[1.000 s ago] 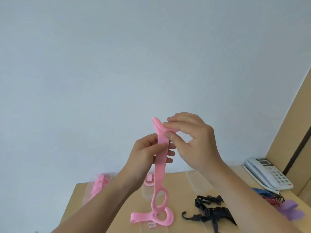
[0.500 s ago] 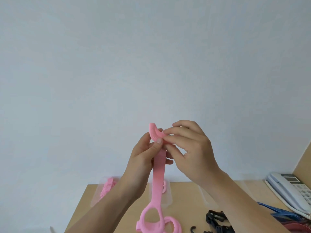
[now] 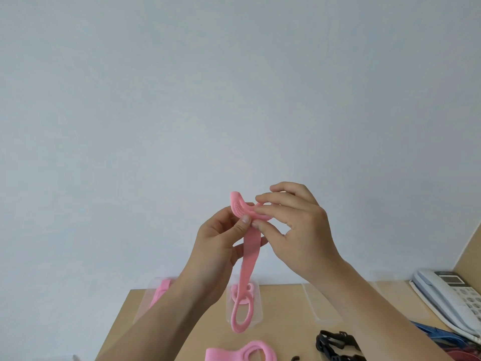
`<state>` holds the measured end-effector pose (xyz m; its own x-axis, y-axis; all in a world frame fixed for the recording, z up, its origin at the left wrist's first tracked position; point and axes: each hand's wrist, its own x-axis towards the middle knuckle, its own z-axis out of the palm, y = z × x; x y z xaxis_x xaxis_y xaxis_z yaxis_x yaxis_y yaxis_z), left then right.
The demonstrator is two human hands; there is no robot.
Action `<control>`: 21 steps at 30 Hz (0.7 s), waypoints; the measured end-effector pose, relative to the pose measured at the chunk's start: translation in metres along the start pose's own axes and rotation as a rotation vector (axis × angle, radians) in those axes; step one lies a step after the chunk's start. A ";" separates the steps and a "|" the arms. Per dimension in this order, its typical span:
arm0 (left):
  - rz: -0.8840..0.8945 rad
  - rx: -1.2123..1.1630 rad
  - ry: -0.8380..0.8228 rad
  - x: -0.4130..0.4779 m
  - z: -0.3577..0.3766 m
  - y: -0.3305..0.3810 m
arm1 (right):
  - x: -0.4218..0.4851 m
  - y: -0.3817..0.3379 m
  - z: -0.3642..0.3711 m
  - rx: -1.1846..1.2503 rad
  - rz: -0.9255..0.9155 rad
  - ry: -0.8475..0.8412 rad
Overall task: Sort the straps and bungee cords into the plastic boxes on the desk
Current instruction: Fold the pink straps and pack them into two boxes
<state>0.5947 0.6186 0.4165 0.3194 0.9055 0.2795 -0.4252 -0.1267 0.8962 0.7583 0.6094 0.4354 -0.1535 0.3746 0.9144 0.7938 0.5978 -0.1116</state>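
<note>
I hold a pink strap up in front of the wall, above the desk. My left hand pinches it below its curved top end with thumb and fingers. My right hand pinches the same top end from the right. The strap hangs down and ends in a long loop. Another pink strap lies on the desk at the bottom edge. Clear plastic boxes stand at the back of the desk: a left box with pink straps, a middle box with a pink piece, and a right box.
Black bungee cords with hooks lie on the wooden desk at the lower right. Blue straps and a dark red one sit beside a white desk phone at the right. A cardboard panel rises at the far right.
The strap has been lifted, so its loop now hangs clear of the desk strap. The view has shifted, showing more of the desk and boxes than half a second ago.
</note>
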 end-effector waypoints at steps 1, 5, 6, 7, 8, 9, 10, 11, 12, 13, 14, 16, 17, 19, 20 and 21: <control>0.002 0.004 0.008 0.001 0.000 0.000 | 0.000 0.000 -0.001 0.001 0.001 -0.003; 0.003 0.066 0.034 0.002 -0.001 -0.003 | 0.002 -0.001 -0.005 0.003 -0.001 -0.007; 0.008 0.089 0.036 0.002 -0.002 -0.004 | 0.003 -0.001 -0.007 0.003 0.008 -0.013; 0.014 0.111 0.034 0.001 -0.002 -0.004 | 0.003 -0.001 -0.008 0.001 0.018 -0.018; 0.021 0.134 0.029 0.001 -0.003 -0.004 | 0.004 -0.001 -0.009 -0.002 0.026 -0.022; 0.026 0.152 0.023 0.000 -0.002 -0.004 | 0.004 -0.001 -0.010 -0.006 0.032 -0.026; 0.032 0.162 0.019 -0.001 -0.001 -0.004 | 0.004 -0.002 -0.011 -0.009 0.034 -0.034; 0.037 0.163 0.020 -0.003 0.000 -0.004 | 0.004 -0.002 -0.012 -0.012 0.033 -0.049; 0.041 0.164 0.026 -0.004 0.001 -0.004 | 0.004 -0.003 -0.013 -0.014 0.032 -0.074; 0.045 0.167 0.034 -0.004 0.001 -0.005 | 0.004 -0.004 -0.014 -0.010 0.037 -0.107; 0.053 0.178 0.043 -0.005 0.001 -0.005 | 0.004 -0.004 -0.014 0.001 0.048 -0.144; 0.069 0.211 0.064 -0.007 0.002 -0.005 | 0.003 -0.004 -0.016 0.037 0.074 -0.202; 0.076 0.229 0.075 -0.008 0.003 -0.005 | 0.002 -0.004 -0.016 0.050 0.081 -0.221; 0.091 0.254 0.107 -0.010 0.003 -0.003 | 0.000 -0.006 -0.017 0.065 0.085 -0.246; 0.097 0.260 0.128 -0.012 0.003 -0.003 | -0.001 -0.007 -0.017 0.072 0.083 -0.255; 0.102 0.264 0.145 -0.013 0.002 -0.002 | -0.001 -0.008 -0.017 0.077 0.079 -0.260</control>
<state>0.5935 0.6062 0.4116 0.1544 0.9287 0.3372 -0.2082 -0.3031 0.9299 0.7627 0.5922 0.4421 -0.2471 0.5853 0.7722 0.7635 0.6083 -0.2168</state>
